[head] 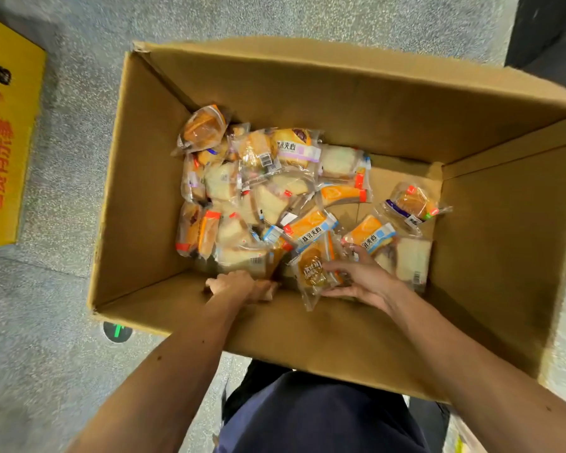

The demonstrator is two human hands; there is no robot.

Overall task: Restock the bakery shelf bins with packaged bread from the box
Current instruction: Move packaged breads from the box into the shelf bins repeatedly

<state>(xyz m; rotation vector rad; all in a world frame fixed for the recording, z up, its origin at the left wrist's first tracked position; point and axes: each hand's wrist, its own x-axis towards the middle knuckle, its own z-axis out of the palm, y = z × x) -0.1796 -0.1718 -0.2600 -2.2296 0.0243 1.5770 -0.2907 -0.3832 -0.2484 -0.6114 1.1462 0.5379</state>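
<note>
On my feed the right hand (356,276) is closed on a bun packet (314,273), a clear wrapper with a round brown bun. The thumb lies over its top face and the fingers curl under its lower edge. The packet juts out to the left of the palm, low against the near wall of the cardboard box (275,93). Just beyond that hand's raised fingertip lies a blue-banded packet (370,233), almost touching it. A lone packet (412,204) sits farther off, past the knuckles and to the right. The left hand (239,286) is just beside the held packet on its left. Its fingers are curled down into the near edge of the pile of bread packets (252,191), which spreads away ahead of it. I cannot tell whether those fingers have hold of anything, since the wrappers hide them. Well off to the left of both hands, outside the box, a yellow carton (4,142) lies on the speckled floor (62,289).
</note>
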